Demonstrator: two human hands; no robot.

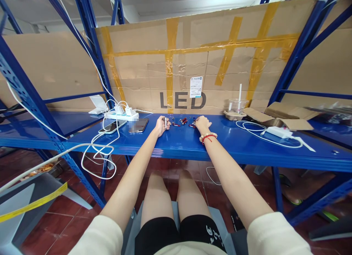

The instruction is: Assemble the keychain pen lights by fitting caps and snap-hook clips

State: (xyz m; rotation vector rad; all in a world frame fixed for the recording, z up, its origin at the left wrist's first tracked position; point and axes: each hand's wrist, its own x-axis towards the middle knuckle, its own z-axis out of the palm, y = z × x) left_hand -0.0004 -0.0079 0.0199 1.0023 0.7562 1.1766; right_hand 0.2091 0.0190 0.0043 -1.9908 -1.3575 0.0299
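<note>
Where the left hand closes: left hand (161, 126) rests on the blue shelf (192, 148), fingers curled tight around a small metal piece (165, 121) whose tip pokes out at the top of the fist.
Right grip: right hand (202, 123) lies knuckles-up, fingers bent down onto the red-and-metal bits (183, 121); whether it has one pinched I cannot tell. Bead bracelet (208, 137) on that wrist.
Where the pieces are: scattered in a short row between the two hands, close to the cardboard backing (192, 64), well back from the shelf's front lip.
Step in hand: by my reading, one piece is held in the left while the right sorts among the loose ones.
Next move calls for: a fine fingertip pinch, I'd judge; the bits are tiny and lie close together.
Edges: backing board right behind the hands leaves little room forward; front lip is under the forearms.
Open room, left: two phones (139, 125) and a power strip (122, 115) with looping white cables sit near the left hand.
Open room, right: bare blue runs out to a plastic cup (235, 106) and a white charger (276, 131), well apart.
</note>
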